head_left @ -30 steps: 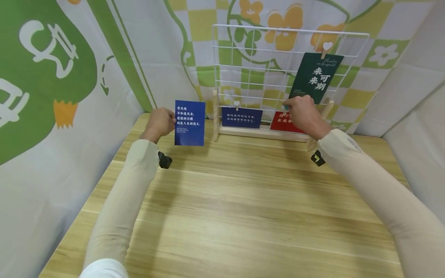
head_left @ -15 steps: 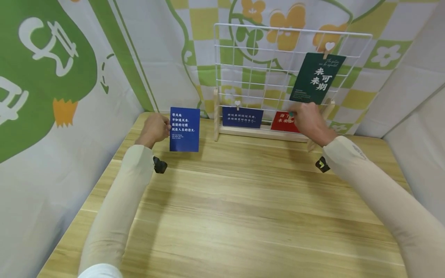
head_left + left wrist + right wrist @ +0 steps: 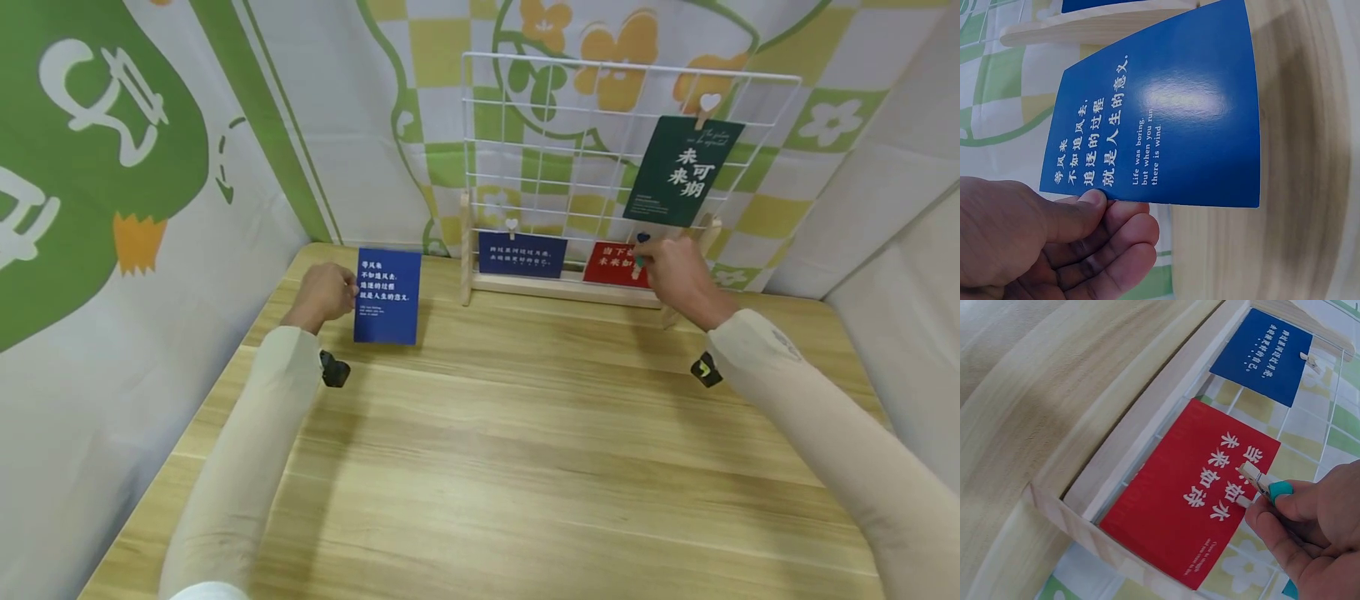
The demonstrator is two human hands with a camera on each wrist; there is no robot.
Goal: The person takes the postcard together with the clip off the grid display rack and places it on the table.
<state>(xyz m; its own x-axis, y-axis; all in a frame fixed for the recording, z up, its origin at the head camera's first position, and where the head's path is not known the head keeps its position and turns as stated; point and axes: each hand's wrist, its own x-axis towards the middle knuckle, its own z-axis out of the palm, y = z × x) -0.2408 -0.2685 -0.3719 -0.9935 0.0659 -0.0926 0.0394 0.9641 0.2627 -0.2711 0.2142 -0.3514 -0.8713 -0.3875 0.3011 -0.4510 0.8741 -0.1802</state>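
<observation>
In the head view, my left hand [image 3: 324, 293] pinches the left edge of a blue card [image 3: 387, 296] with white lettering, held over the table's left part. The left wrist view shows the thumb on the card's printed face. My right hand [image 3: 678, 279] pinches a small wooden clothespin [image 3: 1256, 480] with a teal piece under the thumb. Its tip overlaps the lettering of a red card [image 3: 1191, 494] near that card's top edge. The red card leans on the white wire grid [image 3: 551, 179], low on the right, partly hidden by my hand in the head view.
A green card [image 3: 684, 171] hangs at the grid's upper right from a white-heart clothespin [image 3: 705, 107]. A second blue card [image 3: 522, 254], clipped low on the left, stands behind the wooden base rail [image 3: 540, 287]. The wooden table [image 3: 480, 433] stretches in front; patterned cloth hangs behind.
My right hand has come down from the green card's lower edge to the red card's top, clothespin in its fingers. My left hand has drifted down and left with the blue card.
</observation>
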